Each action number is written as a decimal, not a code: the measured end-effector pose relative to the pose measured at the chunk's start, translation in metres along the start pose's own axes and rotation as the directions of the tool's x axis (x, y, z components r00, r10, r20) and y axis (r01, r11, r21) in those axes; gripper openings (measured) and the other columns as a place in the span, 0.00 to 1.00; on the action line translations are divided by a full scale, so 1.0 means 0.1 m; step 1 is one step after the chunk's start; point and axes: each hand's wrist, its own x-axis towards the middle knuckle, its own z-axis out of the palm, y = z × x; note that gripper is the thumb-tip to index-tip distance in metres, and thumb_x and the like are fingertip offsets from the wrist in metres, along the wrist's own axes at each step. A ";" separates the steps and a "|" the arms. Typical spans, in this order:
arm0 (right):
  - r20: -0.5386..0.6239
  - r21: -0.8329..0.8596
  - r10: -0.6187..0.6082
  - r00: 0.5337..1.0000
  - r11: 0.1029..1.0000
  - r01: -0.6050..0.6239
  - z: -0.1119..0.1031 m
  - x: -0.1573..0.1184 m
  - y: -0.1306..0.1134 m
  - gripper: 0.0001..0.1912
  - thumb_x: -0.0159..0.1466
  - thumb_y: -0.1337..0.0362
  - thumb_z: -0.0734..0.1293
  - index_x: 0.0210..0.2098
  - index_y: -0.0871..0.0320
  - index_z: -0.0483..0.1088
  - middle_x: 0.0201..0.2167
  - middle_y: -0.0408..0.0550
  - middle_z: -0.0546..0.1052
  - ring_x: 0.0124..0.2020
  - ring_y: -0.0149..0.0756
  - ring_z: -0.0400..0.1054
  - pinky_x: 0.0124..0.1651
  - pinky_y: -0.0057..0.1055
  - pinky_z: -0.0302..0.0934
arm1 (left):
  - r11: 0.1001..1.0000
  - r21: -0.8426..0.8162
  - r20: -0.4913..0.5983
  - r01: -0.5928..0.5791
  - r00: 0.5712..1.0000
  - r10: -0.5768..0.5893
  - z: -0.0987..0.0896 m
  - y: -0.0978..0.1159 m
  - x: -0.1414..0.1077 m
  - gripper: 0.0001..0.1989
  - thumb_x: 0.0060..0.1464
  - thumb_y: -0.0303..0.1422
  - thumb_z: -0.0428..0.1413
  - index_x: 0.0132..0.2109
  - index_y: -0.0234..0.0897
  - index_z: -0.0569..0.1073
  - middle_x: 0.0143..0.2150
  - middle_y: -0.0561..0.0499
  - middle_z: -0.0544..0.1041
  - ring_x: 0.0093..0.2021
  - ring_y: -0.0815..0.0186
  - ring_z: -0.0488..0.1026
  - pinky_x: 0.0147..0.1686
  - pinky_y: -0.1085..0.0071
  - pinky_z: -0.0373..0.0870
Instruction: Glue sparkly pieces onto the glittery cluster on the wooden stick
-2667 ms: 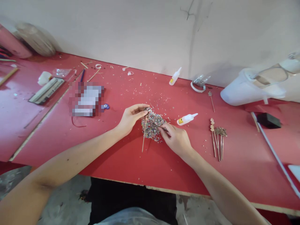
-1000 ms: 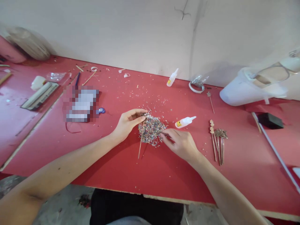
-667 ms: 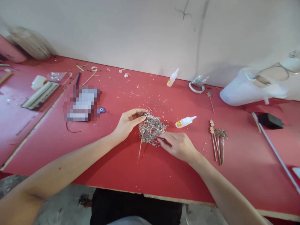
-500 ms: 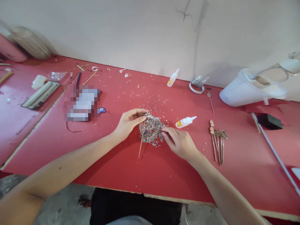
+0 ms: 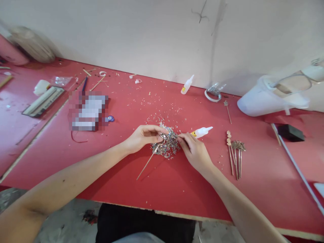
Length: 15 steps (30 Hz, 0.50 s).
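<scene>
My left hand [image 5: 143, 137] pinches the ornate head of a metal hair stick [image 5: 147, 165] between thumb and fingers, and its thin shaft slants down toward the table's front edge. Under and behind that head spreads a pile of small multicoloured rhinestones [image 5: 168, 152]. My right hand [image 5: 194, 148] is closed in a pinch at the pile's right side; what its fingertips hold is too small to make out. Just behind the right hand lies a white glue bottle [image 5: 203, 131], partly covered by the fingers.
Several finished-looking hair sticks [image 5: 236, 155] lie on the right of the red table [image 5: 121, 189], with a single one [image 5: 228, 111] behind them. A second glue bottle [image 5: 187, 85], a tape ring [image 5: 213, 94] and a white bucket [image 5: 263, 96] stand along the wall. A blurred-out object [image 5: 89, 113] lies left.
My left hand has moved slightly right and nearer, and the hair stick's shaft has swung to the lower left. My right hand has shifted a little right and up, now overlapping the glue bottle.
</scene>
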 end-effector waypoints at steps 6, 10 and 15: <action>0.022 0.009 -0.009 1.000 1.000 0.009 0.04 -0.01 0.02 0.07 0.68 0.61 0.60 0.42 0.55 0.67 0.39 0.49 0.76 0.38 0.39 0.72 0.38 0.32 0.64 | 0.998 -0.054 -0.096 -0.036 0.995 0.031 0.01 0.02 0.01 0.11 0.49 0.30 0.64 0.42 0.39 0.79 0.40 0.49 0.79 0.44 0.61 0.76 0.49 0.65 0.70; -0.004 0.045 -0.036 0.999 0.998 0.036 0.06 -0.02 0.03 0.06 0.67 0.61 0.61 0.40 0.55 0.68 0.36 0.48 0.76 0.37 0.37 0.73 0.38 0.30 0.63 | 0.998 -0.057 -0.142 -0.037 0.989 0.029 0.02 0.04 0.02 0.11 0.48 0.30 0.65 0.41 0.38 0.79 0.39 0.49 0.79 0.42 0.61 0.76 0.48 0.64 0.70; 0.012 0.004 -0.061 0.998 0.998 0.061 0.04 -0.03 0.02 0.05 0.65 0.63 0.61 0.37 0.56 0.68 0.33 0.48 0.76 0.31 0.36 0.71 0.31 0.29 0.61 | 0.996 -0.047 -0.196 -0.069 0.979 0.059 0.02 0.04 0.02 0.11 0.47 0.30 0.65 0.40 0.38 0.80 0.39 0.48 0.79 0.41 0.63 0.76 0.48 0.64 0.71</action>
